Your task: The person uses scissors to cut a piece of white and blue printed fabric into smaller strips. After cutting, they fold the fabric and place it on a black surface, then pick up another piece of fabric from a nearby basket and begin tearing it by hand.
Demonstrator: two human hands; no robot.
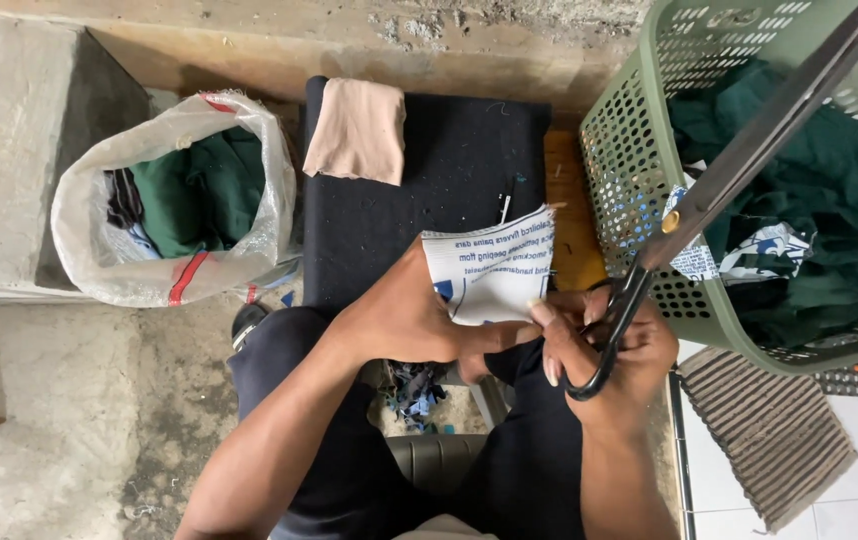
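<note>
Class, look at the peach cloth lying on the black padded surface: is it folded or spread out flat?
Folded. The peach cloth forms a compact, layered rectangle on the black pad.

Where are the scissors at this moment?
In the head view, the large scissors are in the person's right hand, right of centre; their long blades slant up across the green perforated basket, beside the printed white fabric piece.

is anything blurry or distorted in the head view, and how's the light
Head view: light is soft and even, with no glare and only faint shadows; the scissors loom large and slightly soft, being nearest the lens; the wide lens bends the green basket rim; both the left hand and right hand are sharp.
</note>
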